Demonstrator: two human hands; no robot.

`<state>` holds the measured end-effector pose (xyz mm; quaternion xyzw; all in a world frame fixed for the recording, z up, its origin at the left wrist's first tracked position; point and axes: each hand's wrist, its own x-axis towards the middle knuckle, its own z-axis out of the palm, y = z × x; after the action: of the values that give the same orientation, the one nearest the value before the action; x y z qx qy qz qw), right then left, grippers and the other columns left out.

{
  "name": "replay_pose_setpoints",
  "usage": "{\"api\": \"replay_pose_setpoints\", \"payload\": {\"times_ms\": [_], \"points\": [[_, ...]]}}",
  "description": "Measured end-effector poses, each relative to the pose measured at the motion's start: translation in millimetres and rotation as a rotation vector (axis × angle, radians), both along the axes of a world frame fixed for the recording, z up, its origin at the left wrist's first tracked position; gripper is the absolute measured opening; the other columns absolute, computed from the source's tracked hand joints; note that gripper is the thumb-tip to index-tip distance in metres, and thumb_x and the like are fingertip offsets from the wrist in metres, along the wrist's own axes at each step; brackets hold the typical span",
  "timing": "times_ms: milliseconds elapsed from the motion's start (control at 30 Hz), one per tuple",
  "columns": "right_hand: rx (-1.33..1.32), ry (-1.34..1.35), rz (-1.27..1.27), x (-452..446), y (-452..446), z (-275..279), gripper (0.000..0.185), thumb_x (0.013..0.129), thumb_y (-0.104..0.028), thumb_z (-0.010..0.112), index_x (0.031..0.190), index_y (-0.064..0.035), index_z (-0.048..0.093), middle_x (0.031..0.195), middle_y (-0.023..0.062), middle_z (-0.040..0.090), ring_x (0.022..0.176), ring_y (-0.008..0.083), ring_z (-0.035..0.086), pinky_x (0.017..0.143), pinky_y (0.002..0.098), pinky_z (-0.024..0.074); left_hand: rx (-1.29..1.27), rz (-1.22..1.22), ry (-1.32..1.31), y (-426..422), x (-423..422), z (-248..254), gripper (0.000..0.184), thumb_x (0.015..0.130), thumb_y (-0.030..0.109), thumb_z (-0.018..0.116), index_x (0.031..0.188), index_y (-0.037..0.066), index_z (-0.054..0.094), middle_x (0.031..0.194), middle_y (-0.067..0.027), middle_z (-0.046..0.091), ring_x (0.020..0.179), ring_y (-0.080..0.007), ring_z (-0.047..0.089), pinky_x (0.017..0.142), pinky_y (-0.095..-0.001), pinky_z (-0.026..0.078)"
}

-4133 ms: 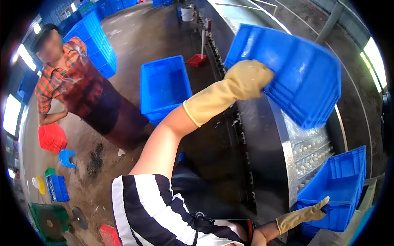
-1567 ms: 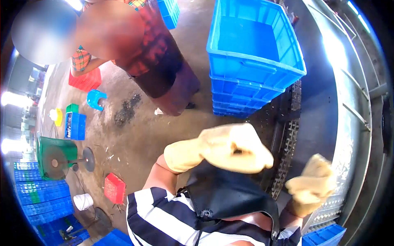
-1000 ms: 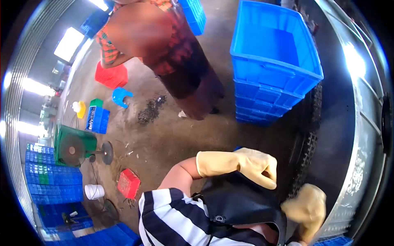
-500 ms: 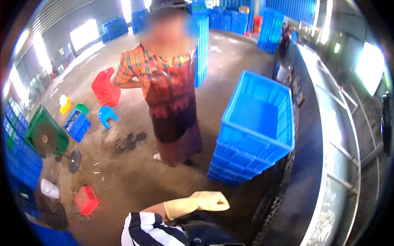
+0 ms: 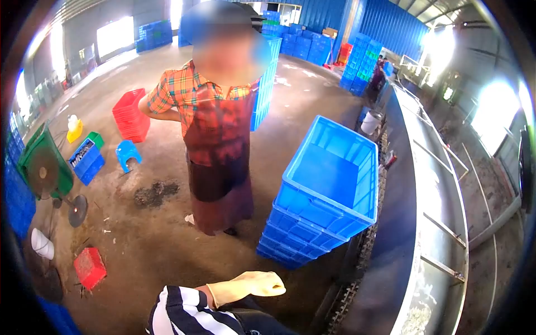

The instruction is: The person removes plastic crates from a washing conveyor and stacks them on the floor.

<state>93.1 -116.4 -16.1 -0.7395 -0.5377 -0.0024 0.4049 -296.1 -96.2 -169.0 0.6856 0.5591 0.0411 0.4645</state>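
My left hand [image 5: 251,288] wears a pale yellow rubber glove and rests low in front of my body, above my dark trousers. Its fingers are curled closed, and nothing shows in them. A black-and-white striped sleeve [image 5: 187,312] covers that arm. Beyond the glove, nearest to it, stands a stack of blue plastic crates [image 5: 304,234]; the inside of the top crate shows only its blue floor and walls. My right hand is out of sight.
A person in a plaid shirt and dark red apron [image 5: 218,145] stands just ahead. A long metal trough [image 5: 430,223] runs along the right. A red crate [image 5: 90,268], a fan [image 5: 43,173], a blue stool [image 5: 128,155] and stacked red baskets [image 5: 130,116] are at left.
My view has turned slightly to the right, so most of the scene sits further left. The gloved fingers look more tightly curled. The person ahead stays standing with one arm bent.
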Motion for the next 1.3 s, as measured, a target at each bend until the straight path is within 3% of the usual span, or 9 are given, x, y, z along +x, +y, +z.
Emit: {"api": "replay_pose_setpoints", "payload": {"times_ms": [133, 400, 667, 733, 833, 1133, 1200, 1233, 1300], "points": [[-0.006, -0.042, 0.008, 11.1, -5.8, -2.7, 0.044, 0.092, -0.037, 0.063, 0.114, 0.0002, 0.067, 0.106, 0.0175, 0.069, 0.092, 0.0307, 0.067, 0.080, 0.0415, 0.0516, 0.079, 0.045, -0.037, -8.8, 8.9, 15.4, 0.041, 0.096, 0.044, 0.054, 0.108, 0.010, 0.074, 0.116, -0.0157, 0.070, 0.109, -0.0359, 0.066, 0.093, -0.0464, 0.053], [-0.018, -0.111, 0.004, 31.8, -28.4, -11.4, 0.050, 0.089, -0.046, 0.064, 0.111, -0.0018, 0.068, 0.101, 0.0166, 0.068, 0.088, 0.0320, 0.066, 0.076, 0.0441, 0.0513, 0.420, 0.082, -0.276, -8.0, 60.8, -59.3, 0.025, 0.081, 0.031, 0.055, 0.070, 0.012, 0.067, 0.072, -0.0117, 0.068, 0.067, -0.0353, 0.066, 0.059, -0.0490, 0.051], [-0.061, -0.210, -0.042, 59.2, -58.8, -18.0, 0.056, 0.086, -0.055, 0.064, 0.108, -0.0037, 0.069, 0.096, 0.0156, 0.067, 0.083, 0.0333, 0.066, 0.072, 0.0468, 0.0510, 0.339, 0.391, -0.624, -33.8, 73.3, -57.7, 0.031, 0.084, 0.034, 0.055, 0.063, 0.012, 0.060, 0.068, -0.0129, 0.065, 0.061, -0.0319, 0.064, 0.055, -0.0490, 0.045], [-0.075, -0.259, -0.064, 67.3, -69.1, -19.5, 0.058, 0.085, -0.057, 0.065, 0.107, -0.0042, 0.070, 0.095, 0.0154, 0.067, 0.082, 0.0336, 0.066, 0.070, 0.0475, 0.0509, 0.131, -0.094, -0.103, -21.4, 67.8, -70.3, 0.038, 0.095, 0.041, 0.050, 0.095, 0.010, 0.072, 0.101, -0.0133, 0.072, 0.092, -0.0350, 0.069, 0.078, -0.0471, 0.052], [-0.109, -0.365, -0.103, 86.8, -91.0, -24.5, 0.060, 0.084, -0.061, 0.065, 0.106, -0.0050, 0.070, 0.093, 0.0151, 0.067, 0.080, 0.0341, 0.066, 0.069, 0.0485, 0.0508, 0.158, -0.050, -0.177, -22.9, 64.0, -99.7, 0.036, 0.095, 0.039, 0.050, 0.083, 0.007, 0.061, 0.084, -0.0148, 0.066, 0.076, -0.0342, 0.063, 0.069, -0.0484, 0.047], [-0.307, -1.380, -0.512, 284.9, -177.1, -30.9, 0.067, 0.080, -0.071, 0.065, 0.102, -0.0072, 0.071, 0.087, 0.0141, 0.066, 0.075, 0.0355, 0.065, 0.064, 0.0514, 0.0504, 0.174, -0.089, -0.124, 3.1, 36.4, -76.8, 0.036, 0.092, 0.033, 0.051, 0.068, 0.006, 0.044, 0.061, -0.0112, 0.047, 0.053, -0.0256, 0.046, 0.054, -0.0465, 0.037], [-0.238, -1.173, -0.640, 358.2, -144.0, -18.4, 0.054, 0.091, -0.044, 0.067, 0.121, 0.0008, 0.065, 0.106, 0.0180, 0.071, 0.089, 0.0328, 0.070, 0.073, 0.0425, 0.0557, 0.196, -0.105, -0.170, 10.8, 30.4, -91.0, 0.035, 0.091, 0.031, 0.052, 0.068, 0.006, 0.042, 0.059, -0.0104, 0.042, 0.054, -0.0180, 0.036, 0.053, -0.0453, 0.034], [-0.444, -0.906, -0.819, 312.8, -123.1, 19.9, 0.076, 0.089, -0.058, 0.064, 0.135, 0.0017, 0.058, 0.124, 0.0214, 0.067, 0.111, 0.0373, 0.066, 0.093, 0.0483, 0.0529, 0.201, -0.147, -0.176, 15.3, 26.2, -90.4, 0.035, 0.090, 0.029, 0.052, 0.068, 0.005, 0.042, 0.059, -0.0110, 0.039, 0.056, -0.0172, 0.034, 0.053, -0.0446, 0.033], [-0.324, -0.707, -0.968, 355.3, -119.3, 40.4, 0.082, 0.087, -0.062, 0.063, 0.143, -0.0035, 0.053, 0.141, 0.0211, 0.057, 0.127, 0.0385, 0.057, 0.105, 0.0467, 0.0475, 0.234, -0.099, -0.274, 15.1, 23.4, -82.1, 0.032, 0.090, 0.027, 0.052, 0.072, 0.002, 0.043, 0.061, -0.0138, 0.035, 0.057, -0.0162, 0.034, 0.055, -0.0436, 0.033]]}}
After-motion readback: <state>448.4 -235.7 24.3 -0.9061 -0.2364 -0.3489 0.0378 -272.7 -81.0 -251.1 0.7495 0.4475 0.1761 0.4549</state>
